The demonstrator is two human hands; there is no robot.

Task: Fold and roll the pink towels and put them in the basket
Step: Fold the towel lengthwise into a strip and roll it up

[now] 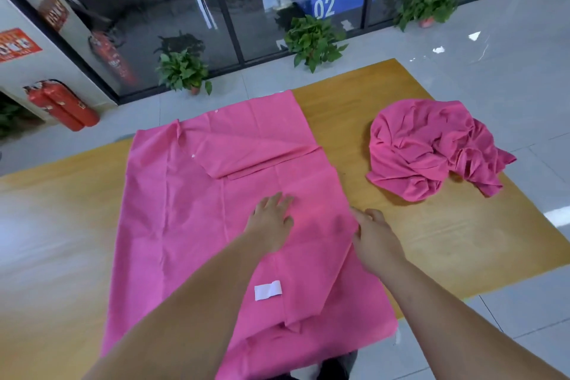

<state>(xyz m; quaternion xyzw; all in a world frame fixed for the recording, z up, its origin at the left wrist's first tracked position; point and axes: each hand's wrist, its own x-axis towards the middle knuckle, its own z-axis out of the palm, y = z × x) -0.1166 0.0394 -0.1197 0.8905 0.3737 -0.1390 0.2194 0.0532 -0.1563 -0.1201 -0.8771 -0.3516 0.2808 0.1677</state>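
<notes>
On the tabletop [431,241] right in front, the spread pink towel [172,225] runs lengthwise away from the person. The left grip [271,222] lies flat and released on its middle. The right grip [374,237] sits at the towel's right edge, so it's the nearer one for folding that side over. It's too blurry there, so I can't tell if it's pinching. The crumpled second towel [425,145] lies well off to the right.

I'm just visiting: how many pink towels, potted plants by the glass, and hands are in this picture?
Pink towels: 2, the spread towel and the crumpled heap
Potted plants: 3
Hands: 2, left hand and right hand
Total: 7
</notes>
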